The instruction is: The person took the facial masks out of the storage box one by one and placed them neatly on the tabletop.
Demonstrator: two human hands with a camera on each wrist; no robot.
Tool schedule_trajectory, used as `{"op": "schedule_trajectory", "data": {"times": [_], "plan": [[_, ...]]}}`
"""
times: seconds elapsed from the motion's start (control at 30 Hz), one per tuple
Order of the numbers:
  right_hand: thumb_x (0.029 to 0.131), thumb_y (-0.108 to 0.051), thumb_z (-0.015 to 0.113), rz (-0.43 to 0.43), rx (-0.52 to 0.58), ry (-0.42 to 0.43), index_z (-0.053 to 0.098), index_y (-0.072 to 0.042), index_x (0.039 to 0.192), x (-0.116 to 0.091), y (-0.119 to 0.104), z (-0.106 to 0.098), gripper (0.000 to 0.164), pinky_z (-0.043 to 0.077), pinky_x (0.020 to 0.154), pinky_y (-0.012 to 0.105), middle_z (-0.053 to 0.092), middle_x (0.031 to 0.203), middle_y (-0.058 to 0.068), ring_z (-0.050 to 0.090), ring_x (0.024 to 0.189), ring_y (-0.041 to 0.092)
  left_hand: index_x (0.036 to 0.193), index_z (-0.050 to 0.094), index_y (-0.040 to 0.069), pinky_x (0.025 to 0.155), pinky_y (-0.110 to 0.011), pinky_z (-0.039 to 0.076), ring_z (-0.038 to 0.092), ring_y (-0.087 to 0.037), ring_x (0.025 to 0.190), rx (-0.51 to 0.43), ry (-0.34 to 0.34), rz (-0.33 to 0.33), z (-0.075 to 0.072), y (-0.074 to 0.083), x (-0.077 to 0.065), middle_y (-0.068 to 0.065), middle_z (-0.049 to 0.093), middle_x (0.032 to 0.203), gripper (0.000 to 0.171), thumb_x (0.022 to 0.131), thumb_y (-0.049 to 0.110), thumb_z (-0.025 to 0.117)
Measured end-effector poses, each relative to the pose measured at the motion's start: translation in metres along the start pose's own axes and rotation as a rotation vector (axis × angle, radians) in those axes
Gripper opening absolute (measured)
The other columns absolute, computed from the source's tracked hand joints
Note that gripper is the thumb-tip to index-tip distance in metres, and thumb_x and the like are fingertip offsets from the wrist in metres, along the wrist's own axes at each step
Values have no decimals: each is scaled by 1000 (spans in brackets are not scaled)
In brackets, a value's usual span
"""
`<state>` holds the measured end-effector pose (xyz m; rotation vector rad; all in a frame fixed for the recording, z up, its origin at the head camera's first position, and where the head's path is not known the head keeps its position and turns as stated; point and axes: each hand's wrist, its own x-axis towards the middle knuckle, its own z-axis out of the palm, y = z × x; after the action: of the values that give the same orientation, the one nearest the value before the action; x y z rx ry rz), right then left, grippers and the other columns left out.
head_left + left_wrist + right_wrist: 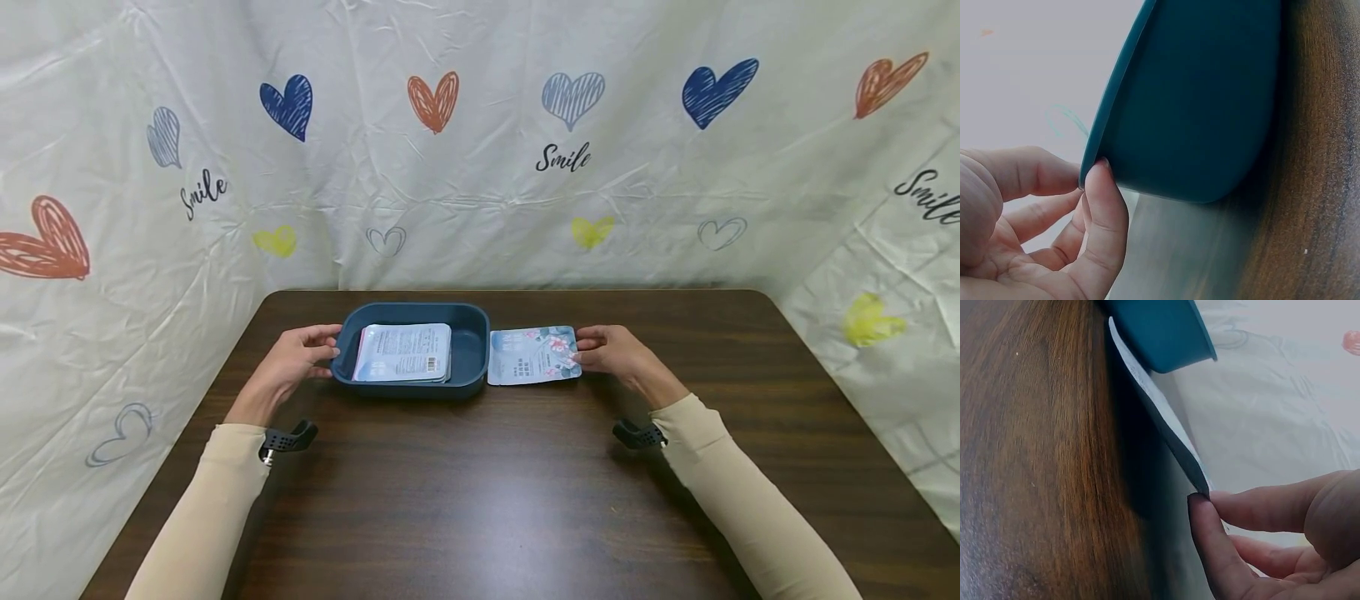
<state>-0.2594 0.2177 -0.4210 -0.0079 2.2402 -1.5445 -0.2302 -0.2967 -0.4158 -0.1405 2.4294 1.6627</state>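
Observation:
A dark blue plastic bin stands near the back of the table, with a short stack of pale blue face mask packets inside. My left hand is at the bin's left end, pinching its rim between thumb and fingers. To the right of the bin is a single face mask packet with a floral print. Its right edge is pinched by the thumb and fingers of my right hand. In the right wrist view the packet slants, its held edge raised above the table and its far end beside the bin.
The dark brown wooden table reaches back to a white curtain printed with hearts and "Smile". A black strap is on my left wrist and another black strap on my right.

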Motion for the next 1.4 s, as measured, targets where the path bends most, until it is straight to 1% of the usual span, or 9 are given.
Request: {"op": "schedule_trajectory", "data": {"times": [0.1, 0.27, 0.37, 0.5, 0.67, 0.83, 1.13, 1.27, 1.4], "plan": [[97, 2, 62, 7, -16, -7, 31, 11, 153, -1, 0, -2, 64, 55, 95, 35, 46, 141, 30, 61, 110, 26, 151, 47, 4, 77, -29, 59, 58, -27, 98, -1, 0, -2, 0, 0, 0, -17, 50, 120, 53, 99, 5, 60], [102, -8, 59, 11, -107, 0, 27, 11, 154, -6, -9, -10, 64, 48, 105, 48, 44, 144, 33, 54, 127, 40, 151, 47, 4, 77, -29, 59, 57, -31, 102, -3, -2, 0, 1, 0, 0, -17, 50, 120, 53, 99, 6, 60], [103, -15, 59, -32, -166, 15, 31, 10, 152, -8, -20, -12, 63, 45, 108, 52, 46, 145, 33, 51, 132, 43, 151, 47, 4, 77, -29, 59, 56, -33, 104, 5, 0, 1, 0, 0, 0, -17, 49, 121, 53, 100, 6, 59], [102, -15, 62, -118, -113, -22, 38, 6, 150, -8, -35, -7, 58, 42, 111, 54, 50, 145, 28, 52, 132, 40, 150, 48, 4, 77, -29, 59, 56, -32, 104, 4, 7, -5, -1, 1, 0, -17, 49, 120, 51, 100, 5, 59], [99, -14, 66, -231, -6, -89, 47, -3, 148, -3, -52, 9, 54, 44, 110, 50, 55, 144, 19, 55, 132, 32, 150, 47, 3, 76, -29, 59, 56, -34, 104, -6, 5, -2, 0, 1, 1, -17, 48, 119, 52, 100, 4, 58], [97, -8, 68, -302, 98, -155, 49, -3, 147, 6, -65, 32, 55, 50, 104, 40, 57, 143, 16, 56, 132, 28, 151, 47, 3, 77, -29, 59, 55, -34, 105, 3, 6, 2, 0, 1, 1, -17, 48, 121, 52, 100, 5, 58], [95, -9, 71, -268, 200, -221, 50, -4, 147, 24, -83, 71, 57, 46, 108, 45, 53, 147, 22, 57, 131, 32, 150, 47, 3, 77, -29, 59, 55, -36, 105, 6, 5, -3, 0, 1, 0, -18, 49, 121, 52, 100, 5, 58], [95, -9, 71, -239, 213, -241, 48, -2, 148, 31, -88, 85, 59, 48, 107, 42, 53, 147, 23, 59, 129, 28, 151, 46, 4, 78, -28, 59, 55, -36, 106, 13, 4, 1, 1, 2, 0, -18, 49, 121, 52, 100, 5, 57], [94, -6, 70, -248, 210, -268, 46, -1, 149, 38, -93, 99, 60, 48, 107, 42, 53, 146, 21, 55, 133, 32, 151, 46, 4, 78, -28, 59, 55, -37, 107, 14, 2, -6, 1, 3, 0, -18, 49, 121, 52, 100, 5, 57]]}}
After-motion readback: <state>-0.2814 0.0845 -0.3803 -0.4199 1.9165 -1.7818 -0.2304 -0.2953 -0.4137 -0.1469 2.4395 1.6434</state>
